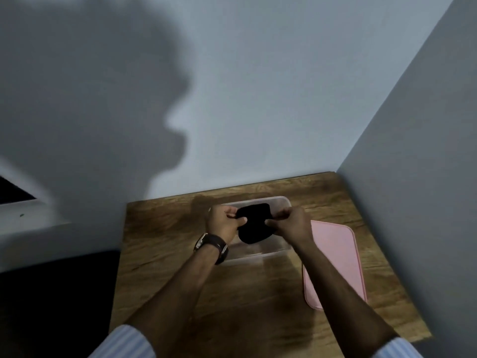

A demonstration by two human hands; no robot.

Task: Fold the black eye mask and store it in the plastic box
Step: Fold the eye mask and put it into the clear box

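The black eye mask (254, 224) is bunched into a compact dark shape and is held between my two hands over the clear plastic box (281, 202). My left hand (223, 222) pinches its left side, and my right hand (291, 222) pinches its right side. The box stands open on the wooden table (160, 241), near the back wall. My hands hide much of the box's inside, so I cannot tell whether the mask touches the bottom.
A pink lid (335, 262) lies flat on the table to the right of the box. Walls close in the table at the back and on the right. A dark watch (214, 245) is on my left wrist. Left of the table the floor area is dark.
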